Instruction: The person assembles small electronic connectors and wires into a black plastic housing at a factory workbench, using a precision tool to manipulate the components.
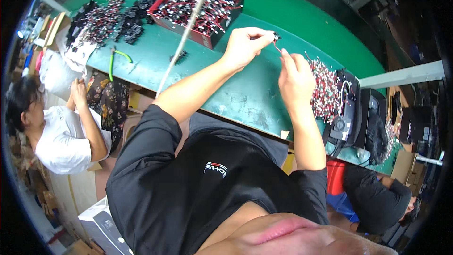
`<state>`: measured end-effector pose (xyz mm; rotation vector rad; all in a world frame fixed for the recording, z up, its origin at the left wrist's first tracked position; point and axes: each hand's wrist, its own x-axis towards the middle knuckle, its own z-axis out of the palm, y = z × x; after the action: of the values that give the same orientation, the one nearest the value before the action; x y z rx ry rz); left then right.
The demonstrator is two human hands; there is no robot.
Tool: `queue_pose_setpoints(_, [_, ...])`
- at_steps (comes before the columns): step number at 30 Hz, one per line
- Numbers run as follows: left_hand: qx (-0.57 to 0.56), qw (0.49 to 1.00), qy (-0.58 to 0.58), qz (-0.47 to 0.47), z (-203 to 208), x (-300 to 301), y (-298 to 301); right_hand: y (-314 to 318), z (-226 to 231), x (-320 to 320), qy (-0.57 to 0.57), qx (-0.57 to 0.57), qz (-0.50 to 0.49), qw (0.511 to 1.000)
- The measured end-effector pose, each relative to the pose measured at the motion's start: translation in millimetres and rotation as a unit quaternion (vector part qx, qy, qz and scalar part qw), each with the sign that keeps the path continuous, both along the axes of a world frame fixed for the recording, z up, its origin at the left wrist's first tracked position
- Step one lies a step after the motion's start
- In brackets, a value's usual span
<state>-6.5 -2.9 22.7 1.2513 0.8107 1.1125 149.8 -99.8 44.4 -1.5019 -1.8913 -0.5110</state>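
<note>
Above the green worktable (240,94), my left hand (243,48) pinches a small black connector (276,36) between thumb and fingertips. From it a short red wire (277,46) runs to my right hand (297,78), whose thumb and forefinger are closed on the wire's other end. Just beyond my left hand stands a box (210,40) heaped with short red and black wires (196,4) with white ends. Right beside my right hand lies a pile of similar red, black and white wires (325,92). The fine detail of the connector is too small to tell.
Black parts (132,26) and more wires (104,19) lie at the far left, near green-handled pliers (112,63). A pale cord (184,38) hangs across the view. A black device (342,123) stands at right. One person (71,134) sits left, another (377,198) right.
</note>
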Motion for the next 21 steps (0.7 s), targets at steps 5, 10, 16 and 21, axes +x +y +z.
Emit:
queue_pose_setpoints(5, [0.362,0.887,0.145,0.247,68.3,-78.8,33.1,-22.2,17.5,30.3,0.12,0.176,0.012,0.977])
queue_pose_setpoints(10, [0.352,0.699,0.487,0.388,71.3,-214.5,125.5,-85.8,-38.4,55.4,0.32,0.081,-0.091,0.94])
queue_pose_setpoints(16, [0.384,0.799,0.332,0.324,77.7,-163.1,82.8,-108.2,-20.4,85.3,0.359,-0.03,-0.14,0.922])
queue_pose_setpoints(21, [0.25,0.958,0.09,-0.111,53.9,-47.3,29.7,-49.6,19.5,70.6,0.1,-0.215,-0.063,0.969])
